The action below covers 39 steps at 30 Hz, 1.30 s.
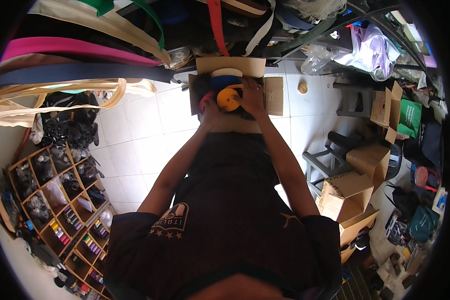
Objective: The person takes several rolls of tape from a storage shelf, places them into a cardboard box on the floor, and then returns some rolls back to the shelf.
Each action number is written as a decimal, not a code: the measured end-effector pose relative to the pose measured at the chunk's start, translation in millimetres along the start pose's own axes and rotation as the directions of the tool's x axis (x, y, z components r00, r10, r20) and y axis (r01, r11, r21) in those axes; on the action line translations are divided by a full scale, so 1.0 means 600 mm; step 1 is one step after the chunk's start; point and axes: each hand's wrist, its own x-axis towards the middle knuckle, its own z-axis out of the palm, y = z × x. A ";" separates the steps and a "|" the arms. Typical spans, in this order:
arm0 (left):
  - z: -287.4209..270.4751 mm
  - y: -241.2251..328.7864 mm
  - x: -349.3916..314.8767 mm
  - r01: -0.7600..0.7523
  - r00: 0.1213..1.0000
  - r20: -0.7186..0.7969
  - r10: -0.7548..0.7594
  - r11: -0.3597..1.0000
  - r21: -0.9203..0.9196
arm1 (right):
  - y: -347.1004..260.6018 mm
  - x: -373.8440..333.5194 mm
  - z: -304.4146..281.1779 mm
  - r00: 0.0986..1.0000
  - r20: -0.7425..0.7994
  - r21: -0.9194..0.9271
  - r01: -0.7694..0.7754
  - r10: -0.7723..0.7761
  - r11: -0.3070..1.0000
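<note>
An open cardboard box (230, 65) stands in front of me with its flaps folded out. Inside lie rolls of strap or tape: an orange-yellow roll (228, 100), a pink roll (205, 101), a blue one (225, 81) and a cream one (228, 73). My left hand (212, 113) reaches over the near side of the box, its fingers closed around the pink roll. Across from it, my right hand (252, 99) grips the orange-yellow roll at its right side. Some fingertips of both hands are hidden in the dark of the box.
Coloured straps (85, 75) hang at the upper left. A wooden compartment shelf (55, 200) with thread spools stands at the left. Grey plastic stools (354, 99) and cardboard boxes (347, 192) are at the right. A small tan roll (302, 88) lies on the tiled floor.
</note>
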 end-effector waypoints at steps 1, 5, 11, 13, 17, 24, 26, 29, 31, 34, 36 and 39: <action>0.008 -0.002 0.000 0.001 1.000 0.006 0.000 0.999 -0.044 | 0.000 0.003 0.006 1.000 -0.001 -0.003 0.001 -0.001 1.000; 0.013 -0.020 0.041 -0.031 0.999 0.008 0.032 0.997 -0.071 | 0.000 0.017 0.019 0.999 0.054 0.037 0.005 -0.007 0.999; 0.023 -0.009 0.048 0.006 0.996 0.084 0.027 0.929 -0.370 | 0.022 -0.017 0.047 0.973 0.159 0.227 -0.203 0.170 0.952; 0.007 0.011 0.043 0.098 0.986 0.155 -0.057 0.958 -0.268 | 0.030 -0.028 0.054 0.975 0.132 0.287 -0.209 0.178 0.935; -0.016 0.033 0.032 0.123 0.983 0.161 -0.088 0.967 -0.224 | 0.036 -0.036 0.041 0.976 0.173 0.309 -0.181 0.132 0.934; -0.088 0.091 0.001 -0.078 0.990 0.076 0.120 0.905 -0.419 | 0.060 -0.065 -0.003 0.975 0.222 0.623 -0.135 -0.008 0.771; -0.140 0.132 0.001 -0.035 0.981 0.157 0.111 0.905 -0.423 | 0.035 -0.062 -0.063 0.964 0.262 0.729 -0.219 0.030 0.649; -0.220 0.221 0.005 0.019 0.952 0.228 0.202 0.708 -0.706 | -0.012 -0.045 -0.183 0.938 0.307 0.822 -0.345 0.158 0.454; -0.267 0.286 0.009 0.072 0.959 0.206 0.194 0.536 -0.841 | -0.048 -0.025 -0.256 0.901 0.297 0.870 -0.392 0.315 0.300; -0.348 0.391 0.014 -0.135 0.928 0.014 0.371 0.374 -0.918 | -0.092 0.008 -0.344 0.929 0.081 0.966 -0.162 0.360 0.201; -0.381 0.426 0.034 -0.231 0.884 -0.025 0.466 0.389 -0.892 | -0.115 0.032 -0.395 0.925 0.014 0.982 -0.085 0.380 0.171; -0.408 0.436 0.067 -0.320 0.848 -0.012 0.530 0.494 -0.808 | -0.117 0.056 -0.408 0.934 -0.086 0.961 -0.014 0.346 0.277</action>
